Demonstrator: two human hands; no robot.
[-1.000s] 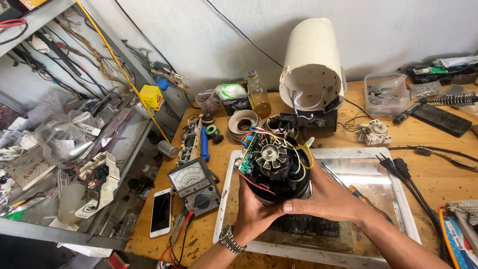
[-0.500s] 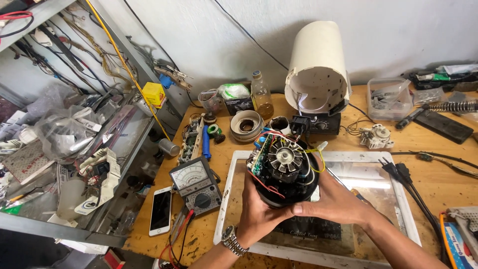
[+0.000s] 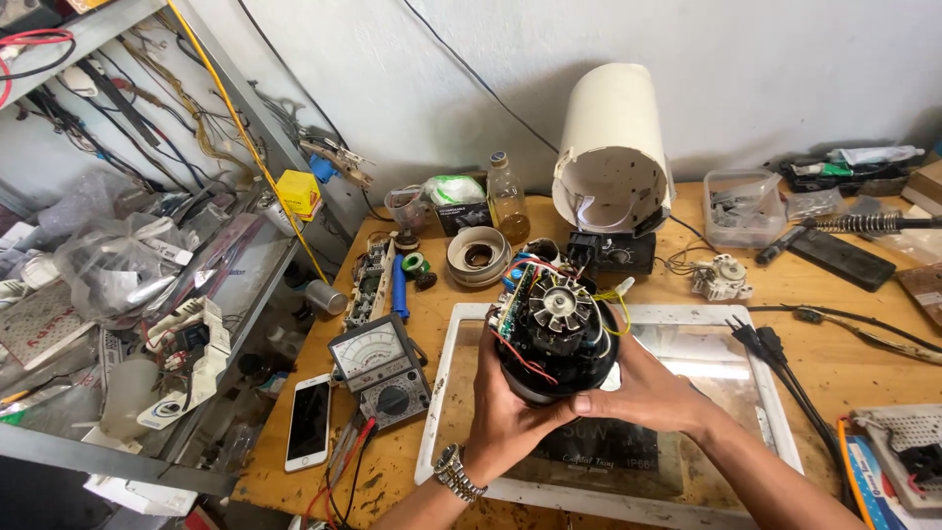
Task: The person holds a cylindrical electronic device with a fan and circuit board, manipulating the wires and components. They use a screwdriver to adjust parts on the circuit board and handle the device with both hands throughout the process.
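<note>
Hands meet around a black motor unit (image 3: 551,339) in the head view, held up over the white-framed glass panel (image 3: 446,393) that lies flat on the wooden workbench (image 3: 863,363). The left hand (image 3: 505,412) is clasped around the unit's near left side and underside, a metal wristwatch (image 3: 458,473) on its wrist. The right hand (image 3: 643,393) grips the near right side, thumb laid across the lower rim of the black body. The unit is tilted so that its open end faces up and toward the camera, showing a pale fan wheel (image 3: 559,306) in the middle, a small green circuit board (image 3: 513,297) at its left edge, and red, blue and yellow wires looping around the rim.

Just beyond the unit, at the far edge of the panel, a cream cylindrical housing (image 3: 613,137) stands tilted on a black base with a knob (image 3: 613,257), its open end turned toward the camera. Left of the panel an analogue multimeter (image 3: 378,368) lies on the bench, with a white smartphone (image 3: 310,420) just beside it on the near left. Farther back sit a roll of tape (image 3: 476,255), a small glass bottle (image 3: 505,199) with amber liquid and a long circuit board (image 3: 368,283). Right of the housing a clear plastic box (image 3: 741,206) holds small parts, and a small white switch part (image 3: 721,277) lies near it. Black cable plugs (image 3: 760,344) rest at the panel's right edge. A metal shelf (image 3: 118,447) crowded with wires and bags fills the left side
</note>
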